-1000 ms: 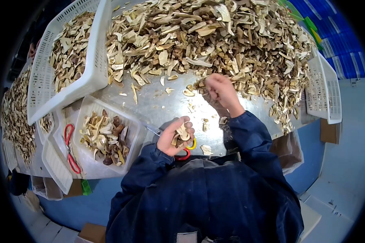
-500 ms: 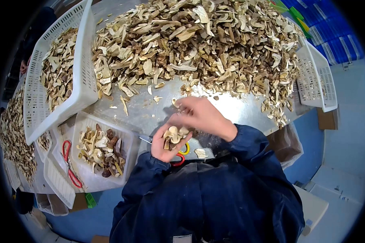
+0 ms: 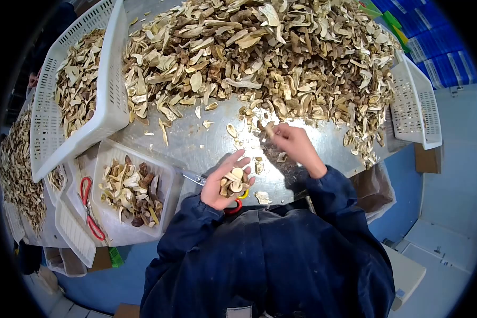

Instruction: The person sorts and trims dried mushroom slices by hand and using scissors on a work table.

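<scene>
My left hand is palm up, fingers curled around several dried mushroom slices. Under and beside it lie scissors with red and yellow handles, partly hidden by the hand and sleeve. My right hand pinches one dried mushroom slice between thumb and fingers, just above the metal table. A large pile of dried mushroom slices spreads beyond both hands. A few loose pieces lie between the hands and near my body.
At the left, a clear plastic tub holds mushroom pieces. Red-handled scissors lie beside it. A tall white perforated basket with slices stands behind the tub. Another white basket sits at the right edge, with blue crates beyond.
My right hand has moved away from my left hand, to the right, and now holds a slice over the table. My left hand has turned slightly and still holds its slices.
</scene>
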A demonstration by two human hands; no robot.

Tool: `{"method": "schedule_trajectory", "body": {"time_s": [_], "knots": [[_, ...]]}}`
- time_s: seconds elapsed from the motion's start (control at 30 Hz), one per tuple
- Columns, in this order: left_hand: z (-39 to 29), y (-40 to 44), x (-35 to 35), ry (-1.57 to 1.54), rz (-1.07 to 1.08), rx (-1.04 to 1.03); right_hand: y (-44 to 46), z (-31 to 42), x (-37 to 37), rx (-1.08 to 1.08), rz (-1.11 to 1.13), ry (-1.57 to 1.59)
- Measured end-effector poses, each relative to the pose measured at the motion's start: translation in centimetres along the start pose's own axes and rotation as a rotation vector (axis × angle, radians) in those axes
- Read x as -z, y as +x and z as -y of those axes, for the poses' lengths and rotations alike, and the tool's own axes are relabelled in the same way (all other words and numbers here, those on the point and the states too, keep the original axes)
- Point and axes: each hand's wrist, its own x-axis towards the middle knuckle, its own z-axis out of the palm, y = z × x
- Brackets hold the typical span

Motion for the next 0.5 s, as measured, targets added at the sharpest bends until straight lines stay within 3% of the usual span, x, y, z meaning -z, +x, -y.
{"method": "schedule_trajectory", "body": {"time_s": [0.1, 0.2, 0.3, 0.33, 0.43, 0.5], "knots": [[0.3, 0.2, -1.6, 0.037, 0.014, 0.033, -1.9, 1.7, -0.4, 0.094, 0.279, 0.122], [0.7, 0.0, -1.4, 0.043, -0.058, 0.055, 0.1, 1.9, -0.2, 0.104, -0.078, -0.236], [0.7, 0.1, -0.3, 0.024, -0.032, 0.048, 2.5, -1.0, -1.8, 0.395, -0.227, -0.507], [0.7, 0.0, 0.0, 0.022, -0.013, 0.043, 2.7, -1.2, -2.0, 0.366, -0.176, -0.554], [0.6, -0.3, -0.3, 0.021, -0.041, 0.028, 2.6, -1.5, -1.9, 0.047, 0.001, 0.022], [0.4, -0.4, -1.8, 0.040, -0.092, 0.021, 1.5, -1.5, -2.1, 0.045, 0.125, 0.260]]}}
